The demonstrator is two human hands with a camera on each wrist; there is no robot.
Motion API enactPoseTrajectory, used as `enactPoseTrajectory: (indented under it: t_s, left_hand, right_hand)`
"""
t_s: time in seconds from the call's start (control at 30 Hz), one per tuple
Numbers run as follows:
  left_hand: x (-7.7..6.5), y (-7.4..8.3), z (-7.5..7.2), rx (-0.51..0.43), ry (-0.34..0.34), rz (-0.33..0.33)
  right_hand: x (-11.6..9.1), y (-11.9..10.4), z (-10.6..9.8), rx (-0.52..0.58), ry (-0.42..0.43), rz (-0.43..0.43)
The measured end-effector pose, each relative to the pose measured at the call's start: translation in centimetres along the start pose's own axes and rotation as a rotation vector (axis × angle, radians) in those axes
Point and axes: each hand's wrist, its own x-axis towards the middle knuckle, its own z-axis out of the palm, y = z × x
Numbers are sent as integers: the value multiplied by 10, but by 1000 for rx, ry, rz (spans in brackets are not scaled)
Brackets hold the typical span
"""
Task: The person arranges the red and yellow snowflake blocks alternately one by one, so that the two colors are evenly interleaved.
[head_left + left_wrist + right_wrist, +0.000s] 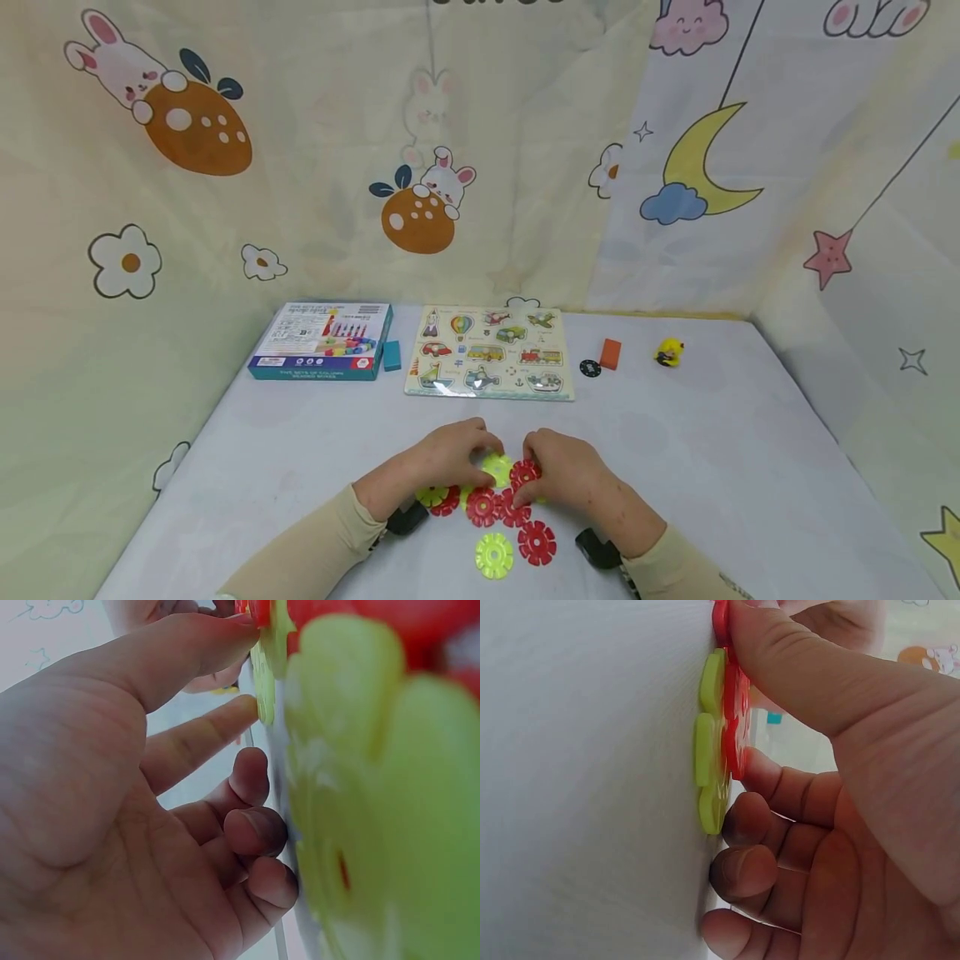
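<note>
My left hand (453,455) holds a yellow-green notched flower disc (497,468) between thumb and index finger, low over the table. Opposite it, my right hand (567,472) pinches a red flower disc (525,475) by its edges. In the right wrist view this red disc (737,724) lies over a yellow-green disc (705,750), between thumb and index fingertip. Beneath the hands are more red discs (482,507) and partly hidden yellow-green ones (432,497). Closer to me lie a separate yellow-green disc (494,556) and a red disc (537,543).
Behind the hands lies a picture puzzle board (489,352). A flat box (321,342) and a blue block (392,356) are to its left. On its right are a black round piece (590,368), an orange block (611,354) and a small yellow toy (669,352). Printed cloth walls (322,208) enclose the table.
</note>
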Motion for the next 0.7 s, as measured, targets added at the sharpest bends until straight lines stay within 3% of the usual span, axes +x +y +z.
enactPoseTrajectory:
  t_s: [0.5,0.7]
  left_hand:
    - [-1,4,-1,-41,0,-54]
    - [-3,5,-6,34,6,-60]
  right_hand:
    - [0,2,1,20,0,-32]
    - [-2,1,-3,23,9,-55]
